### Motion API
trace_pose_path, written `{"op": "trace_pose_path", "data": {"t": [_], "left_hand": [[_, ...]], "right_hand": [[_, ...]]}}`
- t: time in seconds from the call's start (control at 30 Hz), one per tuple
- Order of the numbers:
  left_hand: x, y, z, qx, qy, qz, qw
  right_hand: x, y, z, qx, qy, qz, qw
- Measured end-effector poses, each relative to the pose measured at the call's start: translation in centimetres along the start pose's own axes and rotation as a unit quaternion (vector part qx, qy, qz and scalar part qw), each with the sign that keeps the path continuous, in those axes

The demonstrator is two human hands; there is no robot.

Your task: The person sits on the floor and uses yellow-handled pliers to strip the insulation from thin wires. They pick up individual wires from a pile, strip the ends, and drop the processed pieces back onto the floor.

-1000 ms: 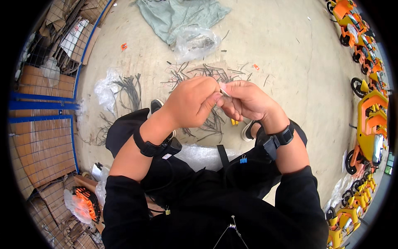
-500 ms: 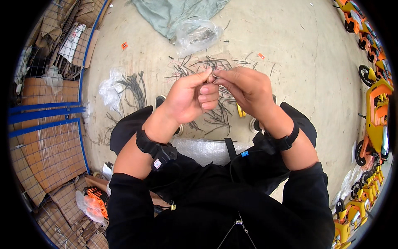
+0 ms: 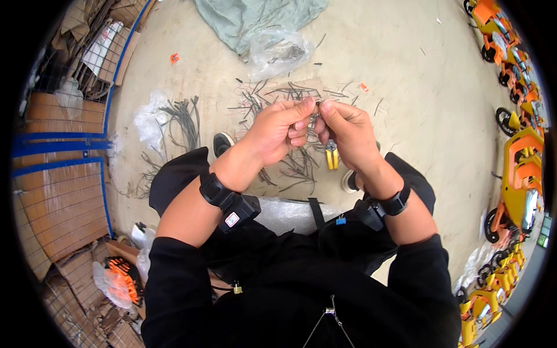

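Head view: both hands of the person meet in the middle, raised above the floor between the knees. The left hand has thumb and forefinger pressed together on a small thin piece, and its other fingers are curled into the palm. The right hand is just beside it and pinches the same piece between thumb and fingertips. The piece lies between the two thumbs; it is too small for telling exactly what it is.

Below the hands, many short dark cable pieces are scattered on the floor. Pliers with yellow handles lie near the right hand, on its lower left side. To the left there is a bundle of dark cables, and just beside it a crumpled white plastic. Farther forward, a clear plastic bag lies against a grey-green sheet. One small orange scrap is near the cable pieces. Bubble wrap is between the legs. At the left edge stands a blue-framed wire cage with cardboard behind its mesh, and along the right edge a row of yellow and orange bikes.
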State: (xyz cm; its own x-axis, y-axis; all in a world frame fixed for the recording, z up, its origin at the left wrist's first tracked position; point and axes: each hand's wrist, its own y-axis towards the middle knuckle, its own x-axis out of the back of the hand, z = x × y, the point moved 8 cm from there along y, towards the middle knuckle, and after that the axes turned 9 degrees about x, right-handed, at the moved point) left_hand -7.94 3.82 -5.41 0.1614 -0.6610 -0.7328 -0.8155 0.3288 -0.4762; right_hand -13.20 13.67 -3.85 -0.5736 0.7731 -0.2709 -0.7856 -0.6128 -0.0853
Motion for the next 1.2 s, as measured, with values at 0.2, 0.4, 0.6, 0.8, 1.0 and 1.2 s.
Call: {"op": "trace_pose_path", "data": {"t": [0.2,0.4,0.6,0.8,1.0,1.2], "left_hand": [[-0.1,0.1,1.2,0.034,-0.006,0.053,0.998],[2.0,-1.0,1.0,-0.019,-0.018,-0.050,0.998],[3.6,-3.1,2.2,0.032,0.035,-0.076,0.996],[6.6,-4.3,1.4,0.033,0.033,-0.100,0.994],[6.5,-4.3,0.0,0.028,0.096,-0.111,0.989],[7.1,-4.5,0.7,0.082,0.200,-0.149,0.965]], "right_hand": [[-1.7,0.7,1.1,0.055,-0.003,0.007,0.998],[0.4,4.9,-1.4,0.017,-0.130,-0.038,0.991],[3.5,11.6,-13.2,-0.166,-0.144,-0.032,0.975],[5.4,21.4,-16.8,-0.208,0.016,-0.131,0.969],[12.6,14.6,-26.6,-0.241,-0.043,-0.087,0.966],[30.5,-3.8,-40.3,-0.400,-0.463,-0.110,0.783]]}}
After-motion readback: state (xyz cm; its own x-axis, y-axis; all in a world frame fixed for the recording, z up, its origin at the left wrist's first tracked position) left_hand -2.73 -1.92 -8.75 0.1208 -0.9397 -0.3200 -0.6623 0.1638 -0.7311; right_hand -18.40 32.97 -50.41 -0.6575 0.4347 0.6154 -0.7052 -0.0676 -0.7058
